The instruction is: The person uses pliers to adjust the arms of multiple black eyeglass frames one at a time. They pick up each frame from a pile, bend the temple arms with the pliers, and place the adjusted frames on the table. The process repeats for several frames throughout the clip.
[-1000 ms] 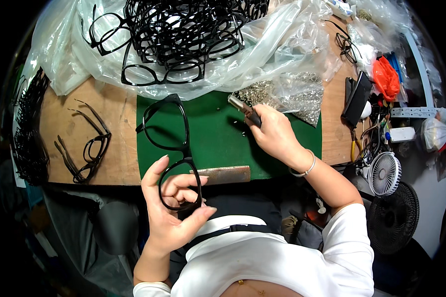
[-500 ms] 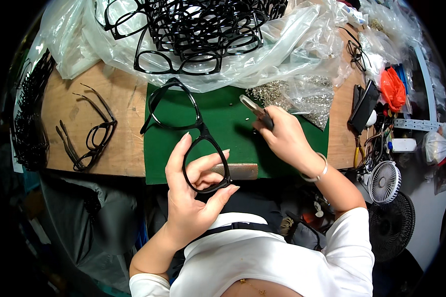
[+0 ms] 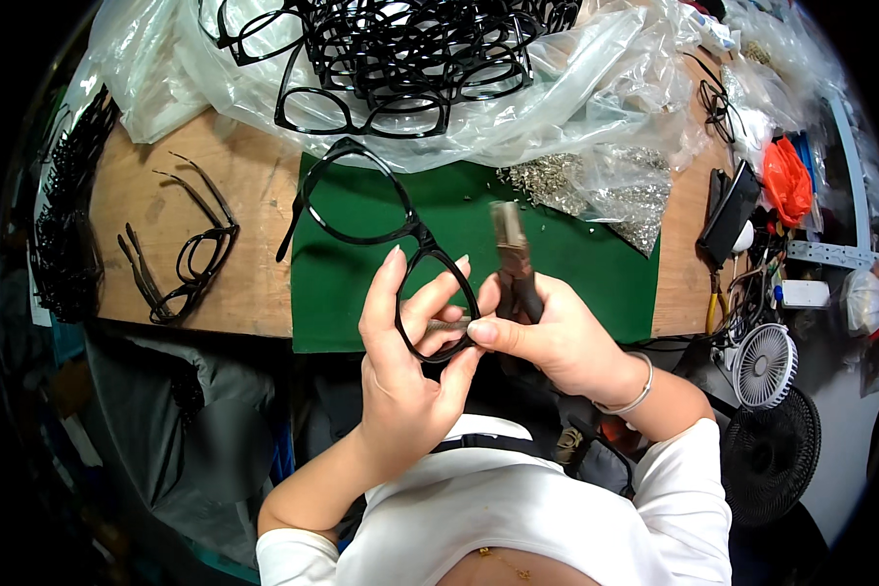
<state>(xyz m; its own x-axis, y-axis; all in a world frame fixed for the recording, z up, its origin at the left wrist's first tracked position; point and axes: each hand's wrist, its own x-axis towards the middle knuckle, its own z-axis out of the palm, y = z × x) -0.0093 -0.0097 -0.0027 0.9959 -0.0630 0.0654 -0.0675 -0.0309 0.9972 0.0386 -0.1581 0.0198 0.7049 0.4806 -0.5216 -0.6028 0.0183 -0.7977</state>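
Note:
A black eyeglass frame (image 3: 419, 236) without temples is pinched in my left hand (image 3: 400, 366), tilted above the green mat (image 3: 347, 303). Its near rim lies between my thumb and fingers. My right hand (image 3: 566, 337) is closed round a pair of pliers (image 3: 514, 256), their jaws pointing away from me. The right thumb tip meets the frame's outer end beside the left fingertips; whether a small part is held there is hidden. Small metal pieces (image 3: 547, 184) lie spilled at the mat's far edge, next to a clear bag (image 3: 627, 190) of them.
Beyond the mat, a heap of black eyeglass frames (image 3: 410, 63) sits on plastic sheeting (image 3: 200, 73). Glasses with temples (image 3: 200, 264) rest on the wooden table (image 3: 127, 293) at left, near a dark stack (image 3: 66, 234). To the right are a phone (image 3: 729, 210), an orange bag (image 3: 785, 181) and fans (image 3: 764, 365).
My right hand has come left and nearer to me with the pliers, its thumb now at the eyeglass frame. The left hand and frame have shifted slightly right.

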